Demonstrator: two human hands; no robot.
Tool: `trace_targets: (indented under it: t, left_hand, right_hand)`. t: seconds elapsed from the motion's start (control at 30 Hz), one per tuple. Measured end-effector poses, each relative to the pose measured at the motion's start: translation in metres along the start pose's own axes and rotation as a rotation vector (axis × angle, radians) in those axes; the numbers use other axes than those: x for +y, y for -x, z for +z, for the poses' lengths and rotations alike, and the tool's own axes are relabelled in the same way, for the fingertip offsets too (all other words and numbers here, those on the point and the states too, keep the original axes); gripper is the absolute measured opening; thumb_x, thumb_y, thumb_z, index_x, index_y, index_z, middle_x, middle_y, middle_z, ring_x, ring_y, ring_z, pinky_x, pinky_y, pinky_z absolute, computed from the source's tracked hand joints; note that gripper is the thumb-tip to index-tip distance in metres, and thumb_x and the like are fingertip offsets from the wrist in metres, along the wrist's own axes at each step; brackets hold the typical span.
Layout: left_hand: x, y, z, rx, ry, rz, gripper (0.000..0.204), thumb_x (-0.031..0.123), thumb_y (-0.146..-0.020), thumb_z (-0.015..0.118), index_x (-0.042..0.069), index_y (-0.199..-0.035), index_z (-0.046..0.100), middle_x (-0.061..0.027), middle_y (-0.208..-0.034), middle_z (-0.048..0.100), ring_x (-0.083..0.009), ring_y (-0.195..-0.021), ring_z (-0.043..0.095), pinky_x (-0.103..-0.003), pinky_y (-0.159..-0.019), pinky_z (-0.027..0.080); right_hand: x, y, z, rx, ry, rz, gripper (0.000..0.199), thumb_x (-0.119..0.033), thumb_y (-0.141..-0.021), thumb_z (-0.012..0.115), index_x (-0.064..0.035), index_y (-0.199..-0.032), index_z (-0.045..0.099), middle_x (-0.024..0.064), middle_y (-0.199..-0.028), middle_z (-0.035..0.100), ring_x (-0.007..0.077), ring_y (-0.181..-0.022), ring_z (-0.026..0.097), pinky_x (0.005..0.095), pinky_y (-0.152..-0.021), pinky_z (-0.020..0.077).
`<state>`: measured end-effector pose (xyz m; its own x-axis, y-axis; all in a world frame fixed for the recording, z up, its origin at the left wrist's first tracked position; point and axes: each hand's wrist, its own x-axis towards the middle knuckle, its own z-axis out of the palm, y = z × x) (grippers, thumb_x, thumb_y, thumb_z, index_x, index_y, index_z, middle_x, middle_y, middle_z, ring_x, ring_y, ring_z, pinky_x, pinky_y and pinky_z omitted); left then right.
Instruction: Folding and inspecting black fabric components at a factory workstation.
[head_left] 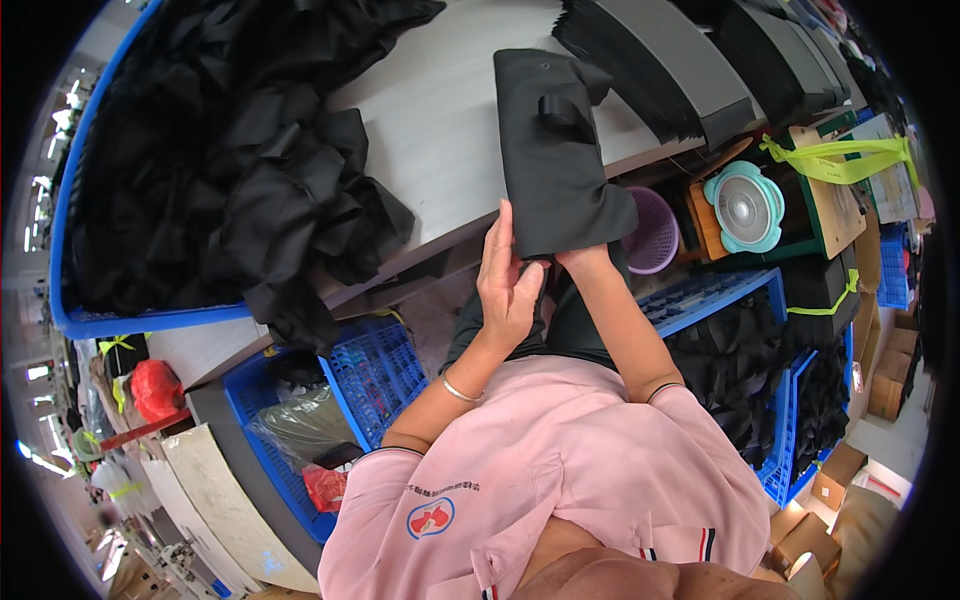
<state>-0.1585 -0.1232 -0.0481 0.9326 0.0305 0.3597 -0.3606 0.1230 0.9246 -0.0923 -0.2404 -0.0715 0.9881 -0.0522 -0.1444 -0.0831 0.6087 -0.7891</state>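
Note:
A long black fabric pouch (548, 185) with a small strap loop (566, 114) lies stretched away from me, its far part over the table and its near end over my lap. My right hand (583, 258) goes into or under its near end; the fabric hides the fingers, so their grip cannot be seen. Beside the near left corner of the pouch is my left hand (507, 292), fingers stretched out together and thumb apart. Its fingertips are against or very close to the pouch's left edge.
Heaped black fabric pieces (250, 180) fill a blue-rimmed crate (160, 325) at left. Stacked black pouches (650, 70) stand at the table's far right. Below are a purple basket (652, 232), a turquoise fan (745, 207) and blue crates (375, 375).

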Motion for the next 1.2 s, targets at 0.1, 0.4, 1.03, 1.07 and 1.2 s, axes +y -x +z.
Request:
trace_targets:
  t: [0.1, 0.4, 1.03, 1.07, 1.2]
  left_hand:
    - [-0.019, 0.0, -0.002, 0.139, -0.096, -0.17, 0.055, -0.001, -0.092, 0.054, 0.0, -0.146, 0.047, -0.0077, -0.108, 0.07, -0.0089, -0.081, 0.062, -0.024, -0.072, 0.052]
    - [-0.067, 0.003, -0.032, 0.372, 0.358, -0.537, 0.029, 0.009, -0.101, 0.049, -0.006, -0.122, 0.064, -0.0066, -0.099, 0.07, -0.0098, -0.078, 0.064, -0.025, -0.068, 0.053]
    - [-0.113, 0.048, -0.011, 0.01, 0.598, -1.086, 0.036, 0.008, -0.094, 0.059, -0.002, -0.129, 0.055, -0.0084, -0.117, 0.064, -0.0145, -0.092, 0.064, -0.03, -0.077, 0.052]
    - [-0.112, 0.042, -0.013, -0.033, 0.538, -1.164, 0.038, 0.009, -0.094, 0.061, -0.001, -0.13, 0.054, -0.0078, -0.116, 0.063, -0.0137, -0.091, 0.063, -0.03, -0.075, 0.052]
    - [-0.073, 0.041, -0.017, 0.215, 0.154, -0.486, 0.044, 0.001, -0.088, 0.062, 0.003, -0.131, 0.053, -0.0083, -0.114, 0.063, -0.015, -0.097, 0.06, -0.03, -0.083, 0.05]
  right_hand:
    - [0.054, -0.028, -0.038, 0.043, 1.145, -0.67, 0.039, -0.019, -0.103, 0.051, -0.002, -0.138, 0.05, 0.0111, -0.137, 0.056, 0.0246, -0.125, 0.054, 0.0364, -0.109, 0.0404]
    - [0.026, -0.018, -0.027, -0.502, 1.43, -0.449, 0.035, -0.007, -0.089, 0.053, 0.0008, -0.122, 0.061, 0.0198, -0.128, 0.06, 0.0337, -0.121, 0.056, 0.0416, -0.104, 0.0417]
    - [0.042, 0.016, -0.022, -0.372, 1.963, -0.307, 0.031, -0.031, -0.098, 0.054, -0.0091, -0.118, 0.064, 0.0198, -0.098, 0.071, 0.0385, -0.091, 0.069, 0.0481, -0.076, 0.0555]
    - [0.029, 0.003, -0.004, -0.426, 1.916, 0.171, 0.032, -0.032, -0.098, 0.054, -0.0103, -0.119, 0.063, 0.0217, -0.097, 0.071, 0.0389, -0.091, 0.069, 0.0499, -0.076, 0.0552]
    - [0.023, 0.036, -0.002, -0.31, 1.737, 0.11, 0.033, -0.035, -0.099, 0.053, -0.0111, -0.119, 0.061, 0.0215, -0.095, 0.07, 0.0413, -0.09, 0.068, 0.052, -0.077, 0.0542]
